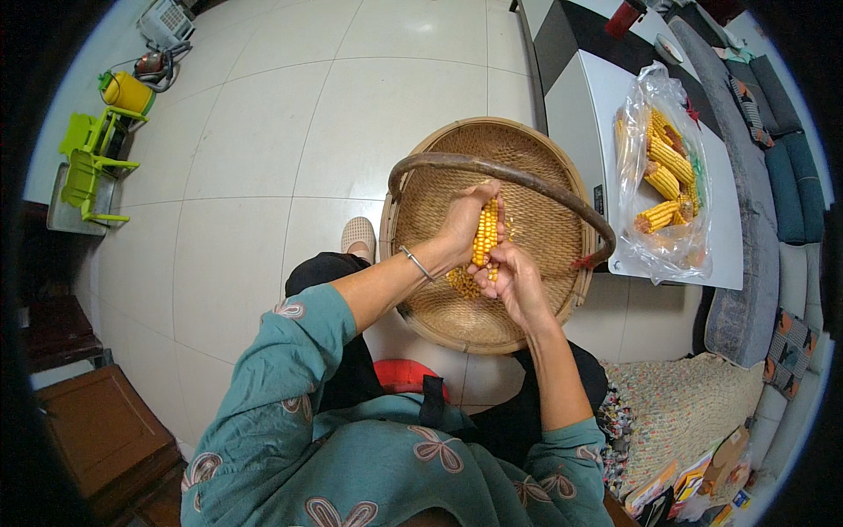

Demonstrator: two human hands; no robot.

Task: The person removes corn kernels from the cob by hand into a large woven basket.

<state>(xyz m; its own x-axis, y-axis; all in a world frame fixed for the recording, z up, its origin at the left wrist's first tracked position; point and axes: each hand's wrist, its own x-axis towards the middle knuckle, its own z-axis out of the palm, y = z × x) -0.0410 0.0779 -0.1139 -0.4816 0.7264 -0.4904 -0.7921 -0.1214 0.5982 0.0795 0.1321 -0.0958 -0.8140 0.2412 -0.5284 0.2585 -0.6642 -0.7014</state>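
Observation:
My left hand [469, 217] grips an ear of dried yellow corn [486, 232] above a round woven bamboo basket [428, 148]. At the cob's lower end, the fingers of my right hand [516, 280] press on the kernels, with a few loose ones at the fingertips. A small heap of loose kernels [462, 283] lies in the basket beneath my hands, and a few more are scattered to the right of the ear. The basket's curved wooden handle [507, 172] arches across just beyond my left hand.
On the white table [721, 267] at right, a clear plastic bag [658, 253] holds several corn ears [670, 161]. Behind it stands a grey sofa [737, 309]. Green plastic chairs [82, 171] are at far left, a wooden cabinet [105, 428] at lower left. My shoe [357, 234] touches the basket's left side.

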